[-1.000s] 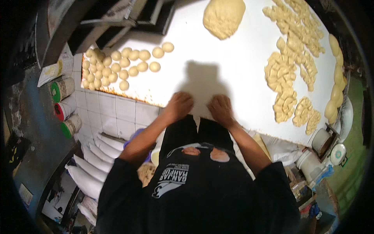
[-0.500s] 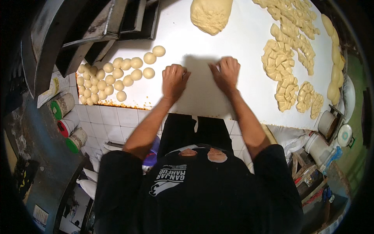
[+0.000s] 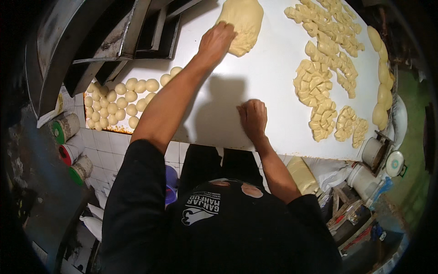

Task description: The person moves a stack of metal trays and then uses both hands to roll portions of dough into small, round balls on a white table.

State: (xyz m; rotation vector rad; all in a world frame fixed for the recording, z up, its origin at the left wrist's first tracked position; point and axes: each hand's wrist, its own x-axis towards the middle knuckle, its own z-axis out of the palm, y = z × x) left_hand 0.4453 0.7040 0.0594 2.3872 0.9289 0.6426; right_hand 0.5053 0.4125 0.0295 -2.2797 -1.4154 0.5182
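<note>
My left hand (image 3: 218, 42) reaches far across the white table, its curled fingers gripping the left side of a large lump of pale yellow dough (image 3: 246, 23). Nearer to me, my right hand (image 3: 253, 118) rests palm down with its fingers curled in; whatever is under them, if anything, is hidden. Several round dough balls (image 3: 131, 97) sit in loose rows at the table's left, partly covered by my left forearm. On the right lie groups of small cut dough pieces (image 3: 313, 82), still clustered together.
Long dough rolls (image 3: 380, 114) line the table's right edge. Dark metal trays (image 3: 159, 34) stack up at the far left. Tubs with green and red lids (image 3: 66, 127) stand below on the left. A white bucket (image 3: 362, 179) and a pot (image 3: 373, 151) stand beyond the right corner.
My left hand has moved away from me, from the near table to the dough lump. My right hand has come slightly closer to me. The whole view has shifted a little.
</note>
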